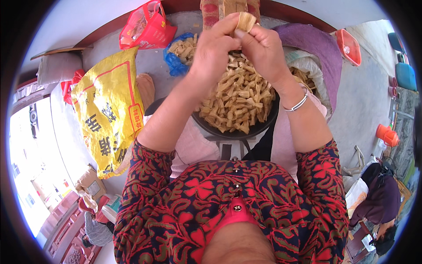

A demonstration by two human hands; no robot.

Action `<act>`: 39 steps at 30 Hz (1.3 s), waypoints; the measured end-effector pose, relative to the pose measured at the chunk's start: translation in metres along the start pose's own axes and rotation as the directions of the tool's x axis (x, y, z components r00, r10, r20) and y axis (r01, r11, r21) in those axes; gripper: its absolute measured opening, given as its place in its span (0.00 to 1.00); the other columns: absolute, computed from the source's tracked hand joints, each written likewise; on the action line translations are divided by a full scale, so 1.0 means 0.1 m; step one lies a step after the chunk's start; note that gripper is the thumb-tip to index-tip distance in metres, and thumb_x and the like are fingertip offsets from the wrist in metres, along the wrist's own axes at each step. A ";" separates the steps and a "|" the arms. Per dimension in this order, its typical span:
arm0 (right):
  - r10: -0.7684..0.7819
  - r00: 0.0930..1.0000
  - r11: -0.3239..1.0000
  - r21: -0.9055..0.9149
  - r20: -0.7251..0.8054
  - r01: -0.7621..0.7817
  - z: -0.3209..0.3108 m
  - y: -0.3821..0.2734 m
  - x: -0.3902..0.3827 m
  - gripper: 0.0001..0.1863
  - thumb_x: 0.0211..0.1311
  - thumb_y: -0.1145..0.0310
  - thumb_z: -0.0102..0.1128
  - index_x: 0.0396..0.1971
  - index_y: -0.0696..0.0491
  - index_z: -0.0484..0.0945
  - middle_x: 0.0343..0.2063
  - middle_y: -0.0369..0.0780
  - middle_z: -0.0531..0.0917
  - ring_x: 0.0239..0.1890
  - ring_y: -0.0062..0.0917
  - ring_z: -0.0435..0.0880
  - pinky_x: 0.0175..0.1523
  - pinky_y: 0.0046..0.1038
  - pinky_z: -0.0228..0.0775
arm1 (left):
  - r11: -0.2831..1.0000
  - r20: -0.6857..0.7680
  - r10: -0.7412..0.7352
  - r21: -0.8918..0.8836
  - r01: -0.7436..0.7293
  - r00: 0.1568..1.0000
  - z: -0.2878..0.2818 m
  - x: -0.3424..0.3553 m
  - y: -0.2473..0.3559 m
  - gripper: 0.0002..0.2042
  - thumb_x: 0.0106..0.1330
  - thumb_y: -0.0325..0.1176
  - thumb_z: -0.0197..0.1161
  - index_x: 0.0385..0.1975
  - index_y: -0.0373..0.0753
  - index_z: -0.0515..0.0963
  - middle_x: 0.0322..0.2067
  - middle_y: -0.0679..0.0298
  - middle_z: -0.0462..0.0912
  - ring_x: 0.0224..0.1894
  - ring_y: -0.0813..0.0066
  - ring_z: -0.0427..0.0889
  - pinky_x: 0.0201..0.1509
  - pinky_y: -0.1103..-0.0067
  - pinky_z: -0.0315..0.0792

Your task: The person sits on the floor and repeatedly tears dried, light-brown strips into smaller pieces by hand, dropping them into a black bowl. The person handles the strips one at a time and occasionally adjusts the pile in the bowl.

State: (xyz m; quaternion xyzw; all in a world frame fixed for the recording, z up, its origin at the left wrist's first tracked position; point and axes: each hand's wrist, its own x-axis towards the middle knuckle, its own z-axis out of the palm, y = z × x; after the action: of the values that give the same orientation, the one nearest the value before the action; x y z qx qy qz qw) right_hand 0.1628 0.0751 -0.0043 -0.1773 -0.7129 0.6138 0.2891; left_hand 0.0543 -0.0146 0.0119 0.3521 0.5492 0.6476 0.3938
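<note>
My left hand (214, 50) and my right hand (265, 49) meet above a dark round pan (263, 127). Between their fingertips is a pale tan, dry, ribbed strip (245, 21) that looks like a piece of husk or leaf. The right thumb presses on its lower edge, and both hands have their fingers closed around it. The pan on my lap is heaped with similar short tan twisted pieces (239, 99). A silver bangle (297, 102) circles my right wrist. My left fingertips are partly hidden behind the knuckles.
A blue bag (175, 66) with more tan pieces lies beyond my left forearm. To the left are a yellow sack (107, 116) and a red bag (151, 31). On the right, a purple cloth (323, 57) surrounds a whitish sack (307, 64), near a red basket (350, 47).
</note>
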 end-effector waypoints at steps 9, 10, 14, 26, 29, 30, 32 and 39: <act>0.421 0.743 0.377 0.645 0.520 -0.665 -0.17 -0.11 0.00 0.10 0.61 0.65 0.57 0.22 0.52 0.72 0.10 0.26 0.60 0.11 0.10 0.58 0.17 0.15 0.48 | 0.658 0.140 0.520 0.562 -0.500 0.842 -0.16 0.05 -0.04 0.08 0.50 0.19 0.50 0.28 0.31 0.75 0.39 0.53 0.79 0.39 0.61 0.79 0.43 0.75 0.72; 0.401 0.703 0.343 0.615 0.588 -0.710 -0.20 -0.11 0.02 0.11 0.61 0.66 0.58 0.21 0.52 0.71 0.10 0.26 0.60 0.11 0.10 0.59 0.17 0.15 0.48 | 0.674 0.208 0.525 0.491 -0.552 0.825 -0.17 0.04 -0.01 0.07 0.50 0.19 0.49 0.27 0.31 0.74 0.37 0.52 0.79 0.37 0.59 0.79 0.42 0.75 0.73; 0.408 0.795 0.691 0.417 0.449 -0.591 -0.18 -0.11 0.03 0.09 0.59 0.67 0.60 0.22 0.53 0.74 0.11 0.28 0.68 0.12 0.09 0.61 0.18 0.14 0.50 | 0.700 0.141 0.491 0.523 -0.486 0.860 -0.21 0.00 -0.02 0.07 0.53 0.18 0.46 0.27 0.32 0.72 0.21 0.53 0.76 0.22 0.57 0.76 0.29 0.76 0.72; 0.230 0.874 0.729 0.519 0.429 -0.447 -0.34 0.01 0.07 0.06 0.58 0.70 0.64 0.33 0.55 0.82 0.18 0.28 0.75 0.16 0.07 0.64 0.19 0.12 0.52 | 0.844 -0.125 0.144 0.534 -0.056 0.982 -0.14 0.03 0.02 0.01 0.60 0.21 0.58 0.29 0.34 0.74 0.23 0.72 0.76 0.26 0.89 0.72 0.29 0.88 0.67; 0.114 0.841 0.519 0.690 0.529 -0.505 -0.34 0.05 0.05 0.07 0.58 0.70 0.64 0.35 0.55 0.81 0.17 0.27 0.72 0.16 0.07 0.62 0.19 0.12 0.51 | 0.881 -0.100 0.073 0.473 -0.017 0.992 -0.24 0.05 0.04 0.03 0.59 0.22 0.63 0.26 0.34 0.75 0.21 0.74 0.75 0.25 0.91 0.70 0.27 0.89 0.65; 0.101 0.842 0.490 0.710 0.531 -0.506 -0.33 0.05 0.04 0.07 0.58 0.69 0.64 0.35 0.55 0.81 0.17 0.27 0.72 0.15 0.07 0.61 0.19 0.12 0.51 | 0.859 -0.079 0.121 0.508 -0.064 0.990 -0.24 0.04 0.05 0.03 0.59 0.23 0.63 0.26 0.34 0.75 0.20 0.74 0.75 0.24 0.91 0.69 0.26 0.89 0.64; 0.148 0.866 0.529 0.701 0.478 -0.478 -0.28 0.02 0.02 0.07 0.59 0.69 0.63 0.35 0.55 0.81 0.17 0.26 0.71 0.15 0.07 0.61 0.19 0.11 0.51 | 0.804 -0.033 0.213 0.573 -0.156 0.976 -0.22 0.01 0.07 0.04 0.60 0.24 0.63 0.25 0.33 0.76 0.19 0.75 0.74 0.24 0.92 0.67 0.25 0.89 0.63; 0.196 0.933 0.837 0.444 0.303 -0.320 -0.19 -0.01 0.05 0.08 0.63 0.67 0.60 0.36 0.54 0.81 0.17 0.25 0.71 0.16 0.05 0.62 0.20 0.12 0.51 | 0.842 0.294 0.077 0.492 -0.220 0.953 -0.39 0.02 0.15 0.10 0.64 0.33 0.61 0.26 0.32 0.76 0.14 0.73 0.70 0.19 0.89 0.66 0.21 0.87 0.62</act>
State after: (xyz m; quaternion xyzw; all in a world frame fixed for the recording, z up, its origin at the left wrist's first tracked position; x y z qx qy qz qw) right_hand 0.1709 0.0930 -0.0010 -0.1168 -0.5352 0.8234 0.1480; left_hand 0.0173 -0.0313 0.0211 0.5695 0.6172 0.4514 0.3016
